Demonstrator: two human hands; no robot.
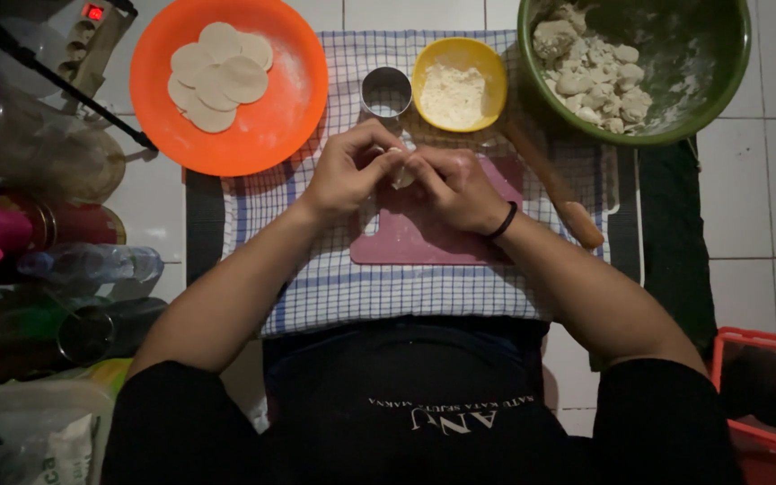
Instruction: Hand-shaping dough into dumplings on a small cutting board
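A person in a dark apron (406,404) sits over a blue-and-white checked cloth (343,287) spread on a white tiled floor (765,180), both forearms reaching forward. At far left stand a jumble of bottles and cups (38,269), dim and hard to tell apart, with a plastic bag (29,431) in the near corner. Further up, an orange plate (262,126) dusted with flour holds a stack of flat, round dough discs (217,65). The left hand (348,169) and the right hand (455,190) meet over the top edge of a pink cutting board (406,238), fingers curled inward and pinching a small piece of pale dough (401,171) between the fingertips of both hands; most of the piece is hidden behind the fingers. A black band (502,221) circles the right wrist. Just beyond the hands stands a round metal cutter ring (386,92), and beside it a yellow bowl (487,63) of white flour. A wooden rolling pin (554,184) lies slanted along the right edge of the board. At upper right a large green bowl (711,72) holds lumps of dough (599,76). An orange crate (756,386) sits at the lower right.
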